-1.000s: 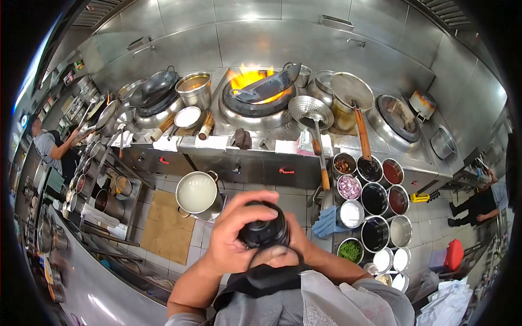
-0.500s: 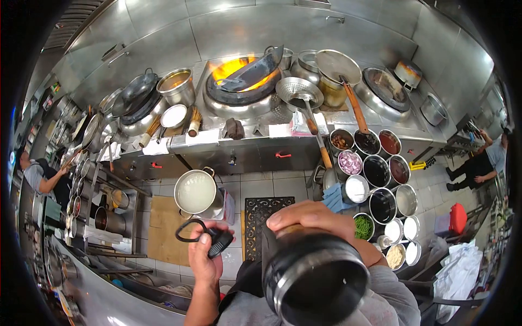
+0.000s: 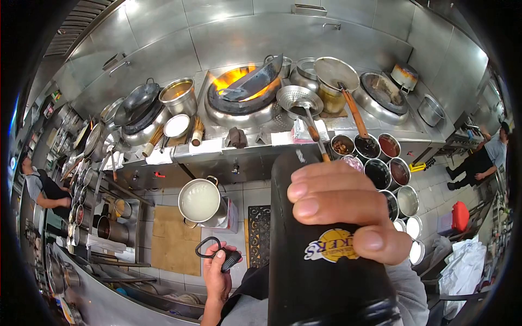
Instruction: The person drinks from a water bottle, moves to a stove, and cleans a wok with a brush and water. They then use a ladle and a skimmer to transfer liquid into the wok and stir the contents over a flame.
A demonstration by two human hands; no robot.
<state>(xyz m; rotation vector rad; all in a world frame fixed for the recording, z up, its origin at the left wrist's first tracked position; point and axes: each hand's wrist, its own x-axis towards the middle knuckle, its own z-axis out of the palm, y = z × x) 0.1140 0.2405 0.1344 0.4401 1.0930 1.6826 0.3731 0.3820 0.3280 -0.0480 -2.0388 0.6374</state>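
Note:
Close to the camera, my right hand (image 3: pixel 348 206) grips a large black water bottle (image 3: pixel 321 288) with a round Lakers sticker (image 3: pixel 333 244) on its side. The bottle is tipped up, its rounded base (image 3: pixel 291 163) pointing away from me. Its mouth end runs out of the bottom of the frame and is hidden. Lower down, my left hand (image 3: pixel 216 280) is closed around a ribbed black bottle cap (image 3: pixel 231 259) with a loop handle (image 3: pixel 209 247). A tall pot of whitish liquid (image 3: pixel 199 200) stands just beyond the cap.
Flames rise around a tilted wok (image 3: pixel 255 79) on the middle burner. A perforated ladle (image 3: pixel 299 99) and a strainer (image 3: pixel 336 74) rest on the range. Several round containers of sauces (image 3: pixel 398 170) stand at right. Two other people (image 3: pixel 489 157) (image 3: pixel 46 185) are at the sides.
The bottle has swung up from showing its open mouth to pointing its base away, now filling more of the view. My left hand, still with the cap, sits slightly lower and further right.

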